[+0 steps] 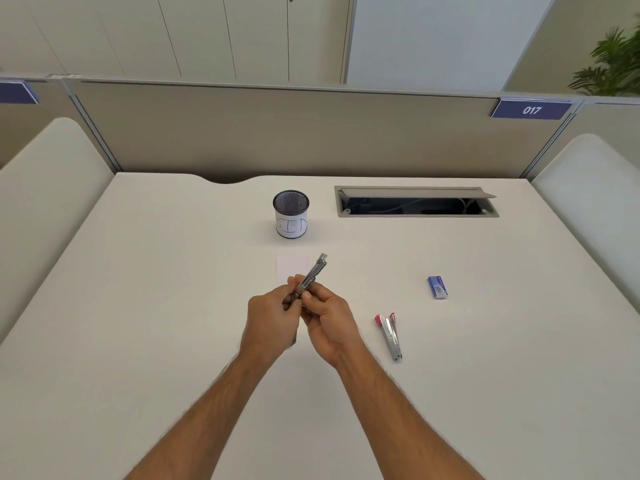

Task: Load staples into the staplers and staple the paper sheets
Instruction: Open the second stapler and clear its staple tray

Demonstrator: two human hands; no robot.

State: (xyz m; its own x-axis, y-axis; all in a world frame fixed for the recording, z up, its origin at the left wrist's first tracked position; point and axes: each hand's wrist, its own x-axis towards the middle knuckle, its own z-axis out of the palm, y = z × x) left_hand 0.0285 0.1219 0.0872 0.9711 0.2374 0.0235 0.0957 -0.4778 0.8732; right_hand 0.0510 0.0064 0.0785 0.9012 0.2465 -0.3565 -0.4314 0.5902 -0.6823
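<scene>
A metal stapler is held up over the middle of the desk, its far end pointing up and to the right. My left hand grips its near end from the left, and my right hand pinches its body from the right. Behind my hands a small stack of white paper sheets lies flat, partly hidden by the stapler. A second stapler, metal with pink ends, lies on the desk to the right. A blue staple box sits further right.
A black mesh pen cup with a white label stands behind the paper. An open cable hatch is set into the white desk at the back right. A grey partition closes off the far edge.
</scene>
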